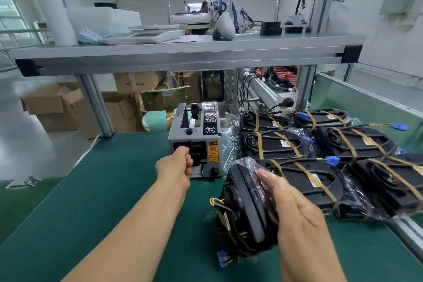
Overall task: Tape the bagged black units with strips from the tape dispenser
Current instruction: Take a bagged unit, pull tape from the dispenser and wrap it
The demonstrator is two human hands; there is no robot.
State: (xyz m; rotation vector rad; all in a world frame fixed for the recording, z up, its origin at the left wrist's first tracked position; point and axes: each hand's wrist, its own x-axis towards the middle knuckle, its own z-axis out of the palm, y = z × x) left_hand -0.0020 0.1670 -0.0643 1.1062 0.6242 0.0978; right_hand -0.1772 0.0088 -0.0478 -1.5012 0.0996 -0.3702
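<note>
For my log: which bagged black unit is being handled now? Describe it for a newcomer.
On the green table, right of the grey tape dispenser, lie rows of black units. The handled unit is nearest the camera, under the right hand; it alone stands tilted on edge, the rest lie flat.

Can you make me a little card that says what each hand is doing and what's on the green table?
left hand: fingers curled at the tape dispenser outlet; no strip visible
right hand: flat on the bagged black unit, tipped up on edge
taped units: lying flat right of the dispenser, brown strips across
table: green
</note>
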